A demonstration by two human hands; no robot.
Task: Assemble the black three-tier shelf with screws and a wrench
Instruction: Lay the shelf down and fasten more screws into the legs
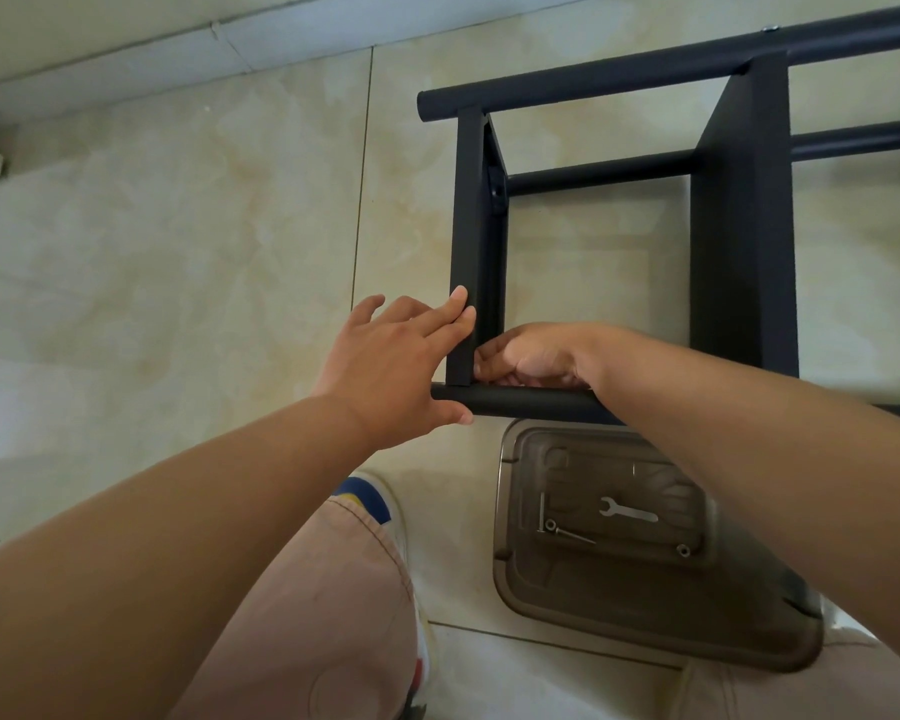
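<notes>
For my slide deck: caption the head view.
Left hand steadies the shelf panel while right hand works at its corner; wrench waits in the tray.

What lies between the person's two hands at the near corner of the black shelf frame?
In the head view, the frame's upright end panel stands between the left hand and the right hand, above the near tube.

Setting: indoor room, probably domestic. Evidence: glossy beige marble-pattern floor tiles [178, 226] with thin grout lines; pale skirting [126, 59] along the far wall; work done directly on the floor, no workbench.
</notes>
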